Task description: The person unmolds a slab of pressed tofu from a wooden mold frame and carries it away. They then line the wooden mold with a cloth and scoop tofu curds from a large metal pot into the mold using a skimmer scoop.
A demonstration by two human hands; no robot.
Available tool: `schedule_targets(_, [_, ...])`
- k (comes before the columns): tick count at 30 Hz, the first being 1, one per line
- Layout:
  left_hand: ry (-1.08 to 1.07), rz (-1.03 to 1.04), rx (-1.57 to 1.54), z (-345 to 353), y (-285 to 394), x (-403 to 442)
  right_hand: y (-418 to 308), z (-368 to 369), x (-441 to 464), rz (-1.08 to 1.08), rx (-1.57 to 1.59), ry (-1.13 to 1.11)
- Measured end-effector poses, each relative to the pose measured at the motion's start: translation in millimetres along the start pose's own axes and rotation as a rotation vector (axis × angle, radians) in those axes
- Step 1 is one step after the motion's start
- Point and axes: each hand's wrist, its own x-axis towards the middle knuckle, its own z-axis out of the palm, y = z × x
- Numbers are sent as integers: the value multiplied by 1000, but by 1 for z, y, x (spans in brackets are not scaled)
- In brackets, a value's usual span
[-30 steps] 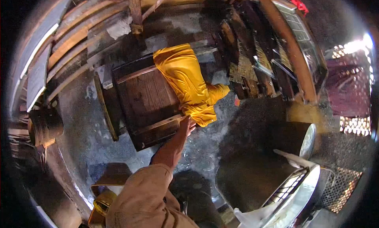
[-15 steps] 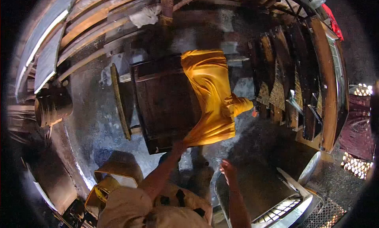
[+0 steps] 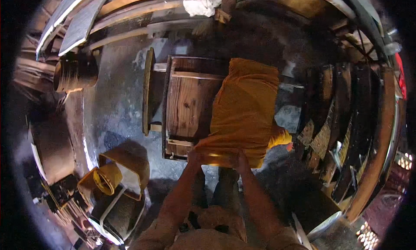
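A yellow cloth [image 3: 245, 98] lies over the right part of a shallow wooden frame [image 3: 188, 107] with a planked bottom. My left hand [image 3: 195, 157] is closed on the cloth's near left corner, at the frame's near edge. Further right along the same near edge, my right hand [image 3: 239, 161] also grips the cloth, its fingers partly hidden by the folds. Between the hands the edge looks pulled fairly straight. From the cloth's right side sticks out a bunched yellow end [image 3: 279, 139] with a small reddish tip, whose nature I cannot make out.
A row of dark wooden frames [image 3: 338, 120] stands at the right. A narrow board [image 3: 148, 92] is left of the wooden frame. At the lower left are a yellow bucket [image 3: 108, 178] and a yellowish container [image 3: 138, 167]; a metal drum [image 3: 76, 72] sits further back.
My right hand has come from the open floor onto the cloth's near edge. The cloth, bunched and diagonal before, now lies flatter and squarer. The camera view has shifted.
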Motion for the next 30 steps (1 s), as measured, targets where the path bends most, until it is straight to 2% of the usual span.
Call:
schedule_targets(1, [-193, -41, -503, 6, -15, 3, -6, -5, 7, 20, -6, 0])
schedule_targets(3, [507, -542, 95, 79, -18, 4, -15, -12, 24, 193, -4, 65])
schedule_targets(4, [518, -526, 87, 86, -27, 10, -17, -6, 31, 209, -13, 55])
schedule_targets(6, [436, -439, 387, 96, -39, 20, -15, 9, 36, 58, -149, 371])
schedule_targets(7, [413, -406, 486, 102, -43, 28, -15, 9, 37, 68, -157, 362])
schedule_targets(9, [672, -438, 435, 110, -43, 53, -7, 6, 33, -49, -62, 458])
schedule_targets(10, [801, -451, 403, 106, -49, 60, -4, 7, 39, -38, -75, 450])
schedule_targets(11, [813, -436, 389, 104, -54, 66, 0, 10, 45, -96, -79, 501])
schedule_targets(12, [786, -382, 1111, 86, -63, 71, 7, 12, 46, -151, -80, 551])
schedule_targets(14, [715, -287, 1830, 105, -58, 60, 5, 24, 30, -134, -92, 525])
schedule_targets(15, [827, -270, 1734, 158, -43, 48, 4, 26, 31, -129, -100, 507])
schedule_targets(17, [1153, -393, 1304, 143, -48, 67, 2, 24, 33, -128, -113, 477])
schedule_targets(18, [1165, -380, 1292, 145, -49, 64, 3, 21, 33, -121, -118, 461])
schedule_targets(20, [717, -338, 1956, 154, -42, 58, 2, 16, 34, -107, -136, 415])
schedule_targets(24, [794, -315, 1840, 156, -49, 54, 0, 13, 33, -104, -184, 333])
schedule_targets(30, [746, -221, 1768, 171, -52, 28, 5, 8, 17, -167, -295, 285])
